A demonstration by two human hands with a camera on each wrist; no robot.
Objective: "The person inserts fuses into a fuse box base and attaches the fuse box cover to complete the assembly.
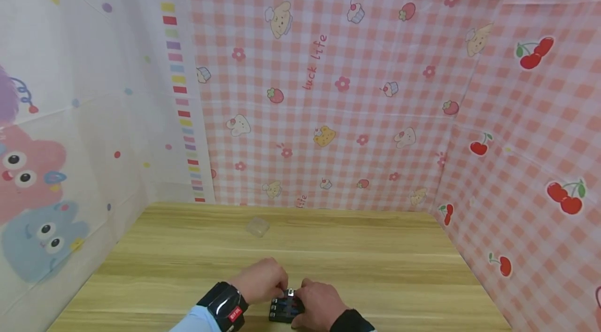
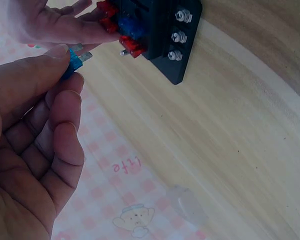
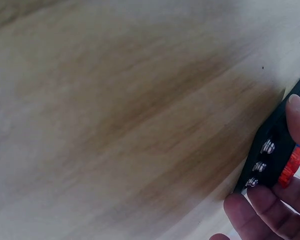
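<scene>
A black fuse block (image 1: pixel 279 315) with metal screw terminals rests on the table between both hands. My right hand (image 1: pixel 321 303) grips it from the right, thumb on one side and fingers on the other in the right wrist view. Red fuses (image 2: pixel 133 46) and a blue fuse (image 2: pixel 131 27) sit in the block. My left hand (image 1: pixel 263 281) pinches a separate blue blade fuse (image 2: pixel 74 62) between thumb and fingertip, its metal prongs pointing toward the block. That fuse is apart from the block in the left wrist view, and the left hand's fingers hide it in the head view.
A small clear plastic box or lid (image 1: pixel 257 227) lies farther back on the wooden table (image 1: pixel 375 248). Patterned cloth (image 1: pixel 328 113) hangs behind the table and along both sides.
</scene>
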